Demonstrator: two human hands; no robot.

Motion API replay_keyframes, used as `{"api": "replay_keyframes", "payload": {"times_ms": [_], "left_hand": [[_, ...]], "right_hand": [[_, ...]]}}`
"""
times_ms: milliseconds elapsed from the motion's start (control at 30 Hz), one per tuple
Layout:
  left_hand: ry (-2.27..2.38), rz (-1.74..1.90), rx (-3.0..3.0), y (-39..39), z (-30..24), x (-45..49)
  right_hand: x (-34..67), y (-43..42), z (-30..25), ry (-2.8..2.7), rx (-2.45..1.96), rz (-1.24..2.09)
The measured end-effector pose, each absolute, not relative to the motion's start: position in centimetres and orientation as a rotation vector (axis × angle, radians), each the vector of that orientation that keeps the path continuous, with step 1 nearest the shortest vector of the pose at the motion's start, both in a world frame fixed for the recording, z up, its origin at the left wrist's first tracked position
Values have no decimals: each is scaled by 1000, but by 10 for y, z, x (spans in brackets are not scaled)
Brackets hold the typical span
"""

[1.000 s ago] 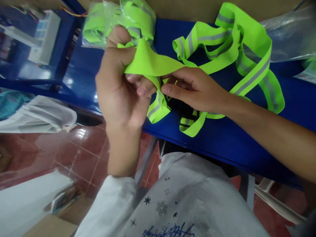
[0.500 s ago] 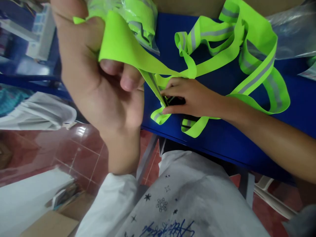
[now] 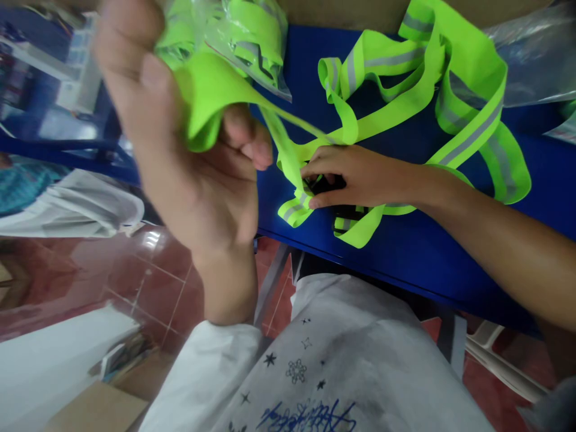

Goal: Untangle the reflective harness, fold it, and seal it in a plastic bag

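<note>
My left hand (image 3: 198,198), raised over the table's left part, has its fingers curled round a neon-yellow reflective strap (image 3: 216,81). A loose fold of it hangs over the palm, partly blurred. Lower and to the right, my right hand (image 3: 364,174) pinches the strap near the table's front edge; dark parts between its fingers are mostly hidden. Just below that hand lies a black buckle (image 3: 351,211) with a short strap loop (image 3: 360,233). The strap's long, grey-striped loops (image 3: 472,144) spread across the table to the right.
Clear plastic bags with more neon straps (image 3: 258,42) lie at the back of the blue table (image 3: 310,72). Another clear bag (image 3: 535,60) is at the back right. Cardboard boxes (image 3: 99,414) stand on the red tiled floor (image 3: 157,282) at lower left.
The strap over my left fingers has gone from stretched smooth to a slack, drooping fold, and my left thumb has moved down beside it. My right hand has shifted slightly right, keeping its pinch.
</note>
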State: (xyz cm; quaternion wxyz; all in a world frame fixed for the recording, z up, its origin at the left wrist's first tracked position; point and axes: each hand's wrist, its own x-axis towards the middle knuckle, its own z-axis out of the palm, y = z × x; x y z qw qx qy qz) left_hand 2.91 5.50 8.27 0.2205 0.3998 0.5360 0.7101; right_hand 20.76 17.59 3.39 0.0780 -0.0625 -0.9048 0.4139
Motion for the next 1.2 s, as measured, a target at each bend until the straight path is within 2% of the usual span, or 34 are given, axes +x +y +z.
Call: {"api": "replay_keyframes", "payload": {"times_ms": [100, 200, 300, 433, 733, 800, 1000, 1200], "left_hand": [[1453, 1766, 1253, 40, 62, 41], [1655, 1690, 1420, 22, 35, 45], [1942, 1311, 1609, 3, 19, 47], [2133, 923, 1795, -13, 20, 48], [2291, 570, 1849, -24, 32, 48], [2239, 608, 1843, -22, 34, 48], [2083, 1149, 1673, -11, 30, 50], [1911, 1419, 1375, -10, 20, 60]], "right_hand": [[206, 178, 30, -2696, -164, 1270], [204, 178, 29, -2678, -189, 1316], [204, 179, 30, -2684, -254, 1340], [205, 179, 29, -2631, -313, 1422], [206, 179, 30, -2663, -252, 1451], [207, 178, 33, -2685, -224, 1422], [208, 173, 37, -2686, -317, 1381], [205, 171, 37, -2699, -256, 1388]]}}
